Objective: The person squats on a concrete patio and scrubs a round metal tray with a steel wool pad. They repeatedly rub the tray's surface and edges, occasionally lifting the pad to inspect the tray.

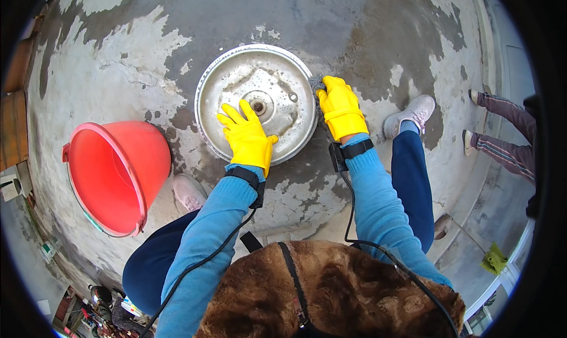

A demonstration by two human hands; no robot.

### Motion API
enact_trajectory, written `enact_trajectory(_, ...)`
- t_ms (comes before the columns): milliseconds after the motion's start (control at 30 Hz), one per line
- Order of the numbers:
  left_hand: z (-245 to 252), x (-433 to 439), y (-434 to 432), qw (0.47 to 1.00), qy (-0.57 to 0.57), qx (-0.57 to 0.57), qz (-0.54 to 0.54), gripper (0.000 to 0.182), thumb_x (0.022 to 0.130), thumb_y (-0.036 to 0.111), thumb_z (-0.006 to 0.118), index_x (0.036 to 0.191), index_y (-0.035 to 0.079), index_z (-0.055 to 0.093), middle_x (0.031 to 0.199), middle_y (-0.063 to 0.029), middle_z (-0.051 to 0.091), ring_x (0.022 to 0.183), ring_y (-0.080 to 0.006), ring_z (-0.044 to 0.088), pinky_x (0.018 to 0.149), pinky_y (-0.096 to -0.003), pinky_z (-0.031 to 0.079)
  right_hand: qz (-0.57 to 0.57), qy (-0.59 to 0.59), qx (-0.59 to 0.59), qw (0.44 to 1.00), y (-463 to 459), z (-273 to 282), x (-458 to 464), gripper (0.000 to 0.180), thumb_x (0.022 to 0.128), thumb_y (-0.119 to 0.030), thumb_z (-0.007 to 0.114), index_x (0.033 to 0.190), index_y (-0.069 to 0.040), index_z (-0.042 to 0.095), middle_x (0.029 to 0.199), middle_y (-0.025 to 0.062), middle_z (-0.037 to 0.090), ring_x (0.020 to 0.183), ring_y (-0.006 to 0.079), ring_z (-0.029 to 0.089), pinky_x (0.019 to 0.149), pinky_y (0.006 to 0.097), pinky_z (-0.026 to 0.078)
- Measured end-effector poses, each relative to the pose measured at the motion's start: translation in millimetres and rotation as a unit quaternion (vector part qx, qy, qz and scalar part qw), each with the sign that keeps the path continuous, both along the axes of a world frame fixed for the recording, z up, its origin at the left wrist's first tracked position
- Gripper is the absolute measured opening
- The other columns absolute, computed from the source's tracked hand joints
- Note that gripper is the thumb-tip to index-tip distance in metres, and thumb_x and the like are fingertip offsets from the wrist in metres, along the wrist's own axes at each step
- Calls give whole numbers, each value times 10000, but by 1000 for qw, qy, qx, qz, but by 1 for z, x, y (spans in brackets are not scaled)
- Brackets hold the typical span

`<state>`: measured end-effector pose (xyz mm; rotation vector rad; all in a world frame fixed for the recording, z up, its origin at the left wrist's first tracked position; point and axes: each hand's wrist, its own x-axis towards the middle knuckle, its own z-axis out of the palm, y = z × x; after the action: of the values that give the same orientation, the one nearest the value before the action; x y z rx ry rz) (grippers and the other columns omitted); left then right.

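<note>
A round, dished metal piece (246, 83) with a raised rim lies on the wet concrete ground in front of me. It has a recessed hub at its centre, a small round hole on the right and dark stains across its face. My left hand (246, 136), in a yellow rubber glove, rests with spread fingers on its lower part, just below the hub. In my right hand (340, 105), also gloved, is a grey scouring pad (316, 83), pressed against the rim's right side. My right fingers partly hide the pad.
A red plastic bucket (153, 147) with a wire handle lies tipped on its side at the left, its mouth towards me. My shoes (414, 114) flank the metal piece. Another person's legs (507, 134) are at the far right. Cables run along both my sleeves from wrist straps.
</note>
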<state>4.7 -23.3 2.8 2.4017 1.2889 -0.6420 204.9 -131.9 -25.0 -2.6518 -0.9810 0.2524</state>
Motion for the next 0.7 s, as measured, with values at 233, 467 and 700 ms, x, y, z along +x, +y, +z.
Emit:
enact_trajectory(233,1,-3,-1,1000,-26,-4,5,1290,778,522,916,1702,-19,195,1686,-446,181,1543,-635,250,1282,-591,269,102,32,-71,992,71,13,39,372,951,-244,741,1285,-80,743,1290,193,733,1209,428,665,1062,503,530)
enact_trajectory(467,-2,-1,-1,1000,-10,-2,3,1292,769,502,923,1699,-26,197,1687,-446,184,1548,-635,243,1276,-596,280,38,60,-76,995,-7,14,10,393,938,-233,768,1299,-82,733,1315,180,726,1210,422,670,1062,499,533)
enact_trajectory(700,0,-2,0,1000,-23,11,0,1280,769,504,922,1694,-31,216,1687,-443,191,1547,-638,241,1279,-590,270,217,-40,27,975,111,10,49,253,903,-195,725,1126,-88,780,1141,214,764,1122,434,711,977,536,560)
